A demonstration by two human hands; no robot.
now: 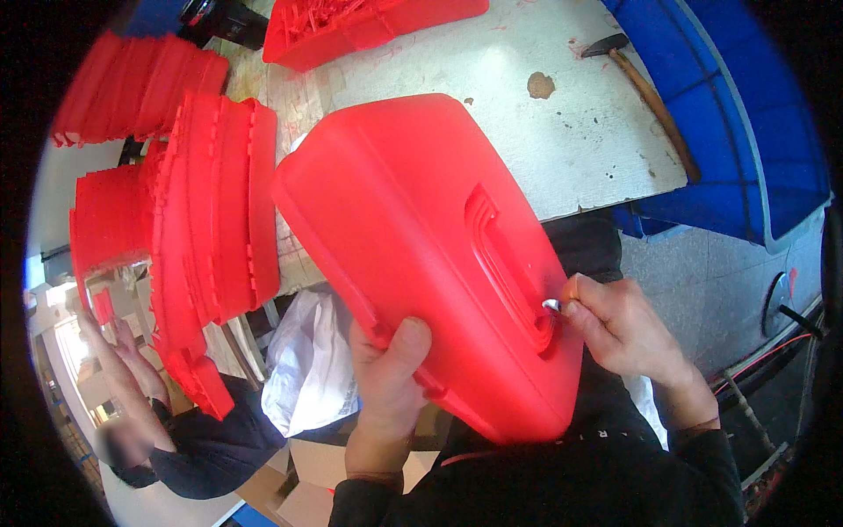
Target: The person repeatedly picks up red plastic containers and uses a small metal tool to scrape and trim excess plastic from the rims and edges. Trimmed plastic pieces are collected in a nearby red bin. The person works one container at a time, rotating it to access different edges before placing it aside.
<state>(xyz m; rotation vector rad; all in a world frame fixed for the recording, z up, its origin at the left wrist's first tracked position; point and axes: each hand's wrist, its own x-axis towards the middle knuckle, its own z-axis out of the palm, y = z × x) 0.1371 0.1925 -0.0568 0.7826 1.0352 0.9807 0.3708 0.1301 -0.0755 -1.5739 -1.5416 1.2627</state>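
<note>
A large red plastic box-shaped part (413,202) with rounded corners and a recessed, ridged slot on its side is tilted in front of me. My left hand (392,360) grips its near left edge, the thumb lying on the outer face. At the slot's near end, my right hand (622,327) is closed round a small tool with an orange handle (572,288) and a short curved metal tip (551,305). The tip is at the slot's rim; whether it touches the plastic I cannot tell. Most of the handle is hidden in my fist.
Stacked red plastic parts (215,211) stand on the left. On the white worktable (580,149) are a red bin of scraps (378,31) and a hammer (654,105). A blue crate (746,114) is at right. Another person (193,439) holds a red piece at lower left.
</note>
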